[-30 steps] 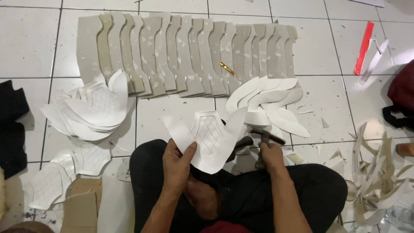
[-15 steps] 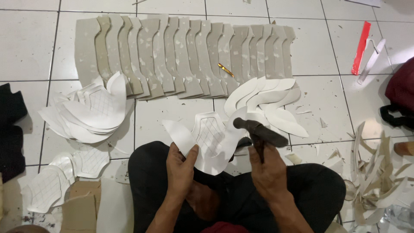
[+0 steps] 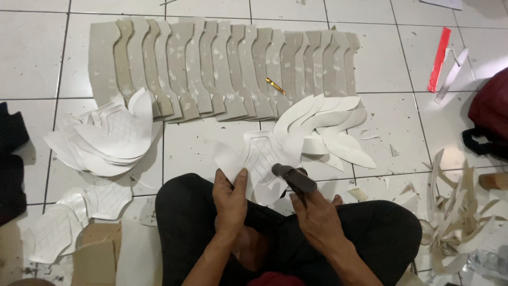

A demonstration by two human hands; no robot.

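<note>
My left hand (image 3: 231, 198) grips the lower left edge of a white cut-out sheet (image 3: 259, 159) with a grid drawn on it, held up above my lap. My right hand (image 3: 317, 220) is closed around a pair of scissors with dark handles (image 3: 296, 179), whose upper end meets the sheet's right edge. Just beyond the sheet lies a fan of white curved pieces (image 3: 325, 127) on the tiled floor.
A long row of overlapping grey shaped boards (image 3: 222, 69) lies across the floor, with a small yellow tool (image 3: 275, 86) on it. A pile of white cut-outs (image 3: 106, 135) sits left, offcuts (image 3: 460, 217) right, a red strip (image 3: 439, 59) far right.
My right hand has brought the scissors up from the lap to the sheet's right edge. The sheet has shifted slightly in my left hand.
</note>
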